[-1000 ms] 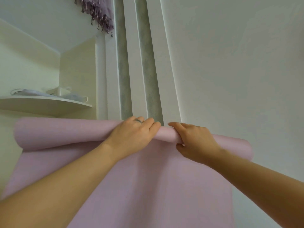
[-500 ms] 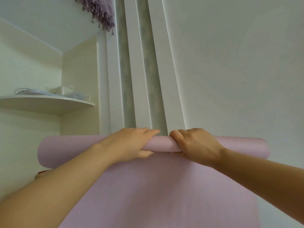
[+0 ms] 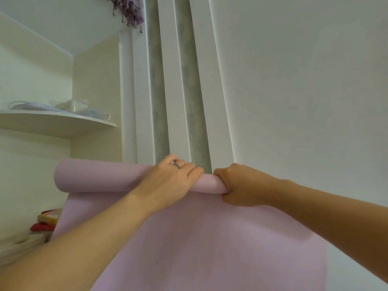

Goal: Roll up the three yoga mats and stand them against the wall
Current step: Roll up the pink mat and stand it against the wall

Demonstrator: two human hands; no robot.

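Note:
A pale pink yoga mat (image 3: 210, 244) fills the lower middle of the head view, its flat sheet hanging toward me. Its top edge is wound into a roll (image 3: 94, 177) that runs left to right. My left hand (image 3: 168, 182), with a ring on one finger, lies over the roll with its fingers curled across the top. My right hand (image 3: 241, 186) grips the roll just to the right, fingers tucked under it. My right forearm hides the roll's right end. No other mats are in view.
A white wall (image 3: 304, 101) rises behind the mat at right. Grey-green vertical strips (image 3: 159, 101) and white trim stand in the middle. A curved white shelf (image 3: 63, 126) with white items is at left, and red and yellow things (image 3: 48, 219) lie below it.
The roll has shifted to the right and lower in the view. My left hand has re-placed its fingers over the top, and my right hand has closed tighter round the roll.

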